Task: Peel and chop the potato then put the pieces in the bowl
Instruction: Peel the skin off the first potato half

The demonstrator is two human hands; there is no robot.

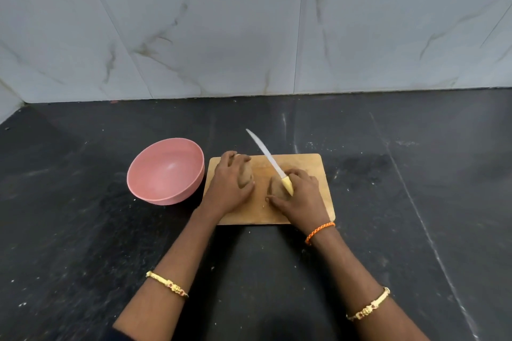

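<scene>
Here, a black stone counter (388, 174) is running up to a wall of white marbled tiles (249, 36). One wooden board (310, 166) is lying on it, one pink bowl (166, 171) sitting just left of the left hand (231, 188), whose fingers are curling over one potato (246, 176). The right hand (300, 196) is gripping one yellow-handled knife (273, 165) above a second potato (275, 187), blade pointing away.
</scene>
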